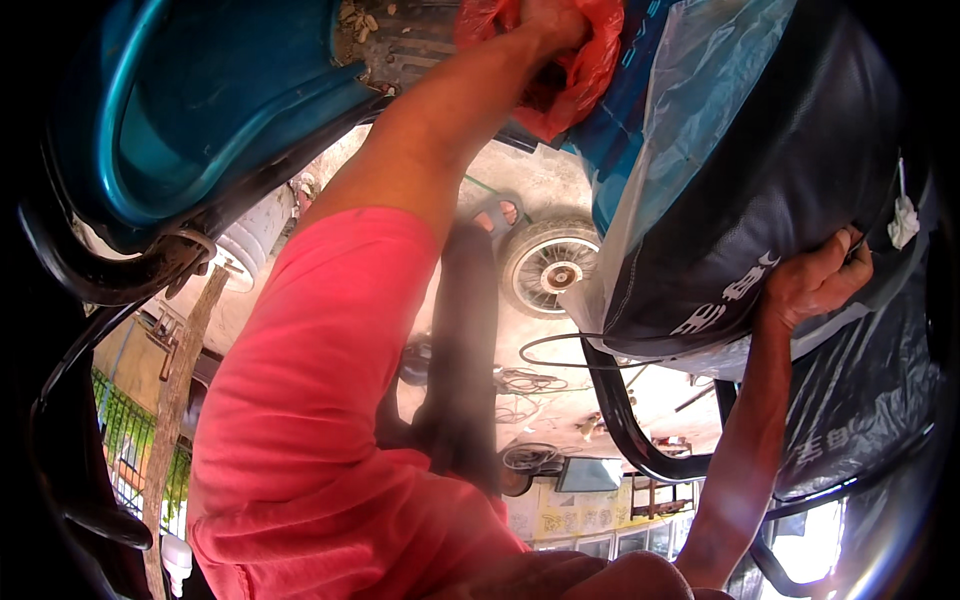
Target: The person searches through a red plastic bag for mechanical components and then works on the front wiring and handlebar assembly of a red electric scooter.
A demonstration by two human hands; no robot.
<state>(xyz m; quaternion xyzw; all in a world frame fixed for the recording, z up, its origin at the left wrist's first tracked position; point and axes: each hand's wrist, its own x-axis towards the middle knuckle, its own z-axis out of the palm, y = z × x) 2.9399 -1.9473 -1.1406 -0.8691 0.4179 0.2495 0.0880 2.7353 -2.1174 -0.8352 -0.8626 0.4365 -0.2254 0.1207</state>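
My left arm, in a pink-red sleeve, stretches up to the top edge. There my left hand (553, 22) is at the mouth of a red plastic bag (592, 75), partly cut off by the frame; its fingers are hidden. At the right, my right hand (818, 278) closes its curled fingers at the lower edge of a black padded vehicle seat (765, 170). Clear plastic film (690, 90) partly covers that seat. A small white tuft on a thin strip (902, 222) hangs beside the hand.
A teal body panel (225, 110) curves across the upper left. Black tube frame (640, 430) runs below the seat. On the concrete floor stand or lie a spoked wheel (555, 270) and coiled cable (530, 381), near my sandalled foot (497, 215). A wooden post (180, 400) rises left.
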